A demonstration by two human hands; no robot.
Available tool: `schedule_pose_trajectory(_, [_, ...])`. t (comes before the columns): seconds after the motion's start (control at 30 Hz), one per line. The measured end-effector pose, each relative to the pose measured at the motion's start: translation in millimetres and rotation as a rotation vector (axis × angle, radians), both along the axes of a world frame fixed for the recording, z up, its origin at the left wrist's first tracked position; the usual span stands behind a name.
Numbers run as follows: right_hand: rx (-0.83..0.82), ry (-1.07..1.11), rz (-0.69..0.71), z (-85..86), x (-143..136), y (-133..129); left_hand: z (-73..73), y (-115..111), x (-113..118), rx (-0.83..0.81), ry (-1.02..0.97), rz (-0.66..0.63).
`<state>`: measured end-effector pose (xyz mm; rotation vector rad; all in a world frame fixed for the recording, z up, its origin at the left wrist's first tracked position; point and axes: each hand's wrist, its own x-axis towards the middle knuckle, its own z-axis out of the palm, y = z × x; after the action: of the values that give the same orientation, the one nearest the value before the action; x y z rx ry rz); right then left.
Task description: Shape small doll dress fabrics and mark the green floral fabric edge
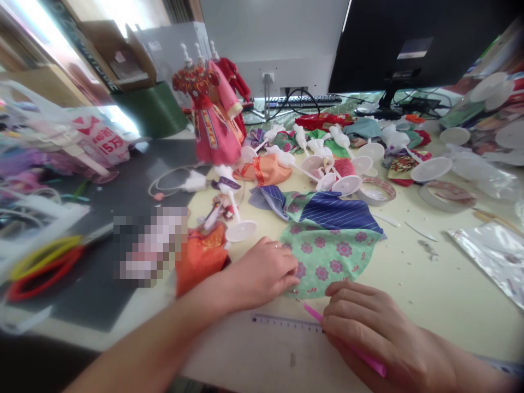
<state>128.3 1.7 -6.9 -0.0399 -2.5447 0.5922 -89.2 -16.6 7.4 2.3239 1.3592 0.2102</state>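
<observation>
A green cloth with pink flowers (327, 251) lies spread on the table, with a dark blue striped cloth (339, 212) along its far side. My left hand (268, 270) rests at the near left edge of the green cloth, fingers curled together; what they pinch, if anything, is hidden. A ring shows on one finger. My right hand (368, 327) is closed round a bright pink stick-like tool (313, 311), its tip pointing toward the cloth's near edge. Under that tip a ruler (286, 322) lies on the table, partly covered by my right hand.
White mannequin stands (241, 230) and cloth scraps lie across the table (429, 273). Dressed figures (213, 131) stand behind. Scissors (45, 267) lie left on a dark mat (102, 297). Tape rolls (446, 195) and a clear bag (487, 256) are right; monitors (401, 43) stand at the back.
</observation>
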Motion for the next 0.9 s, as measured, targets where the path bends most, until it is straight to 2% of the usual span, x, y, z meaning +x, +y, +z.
schedule_pose_trajectory(0.17, [0.022,0.0,-0.027,1.5,0.6,-0.6,-0.5,0.6,-0.3,-0.008,-0.019,-0.002])
schedule_pose_trajectory(0.33, [0.019,0.01,-0.026,3.9,2.5,1.2,1.8,-0.2,-2.4,0.052,-0.044,0.0])
schedule_pose_trajectory(0.43, [0.017,0.089,-0.087,9.3,9.0,5.5,5.0,0.5,-7.3,0.192,-0.191,0.124])
schedule_pose_trajectory(0.5, [0.019,0.17,-0.177,12.8,14.6,10.3,5.0,1.5,-10.3,0.299,-0.282,0.219])
schedule_pose_trajectory(0.57, [0.029,0.225,-0.281,14.1,19.2,16.9,2.0,3.1,-11.7,0.349,-0.312,0.243])
schedule_pose_trajectory(0.7, [0.042,0.25,-0.406,6.4,22.0,33.4,-9.7,6.9,-10.1,0.332,-0.21,0.149])
schedule_pose_trajectory(0.8, [0.101,0.137,-0.476,-3.5,19.7,44.3,-15.4,8.9,-8.8,0.288,-0.099,0.11])
schedule_pose_trajectory(0.9, [0.173,-0.012,-0.488,-8.8,16.5,49.5,-14.6,9.1,-9.1,0.261,-0.008,0.12])
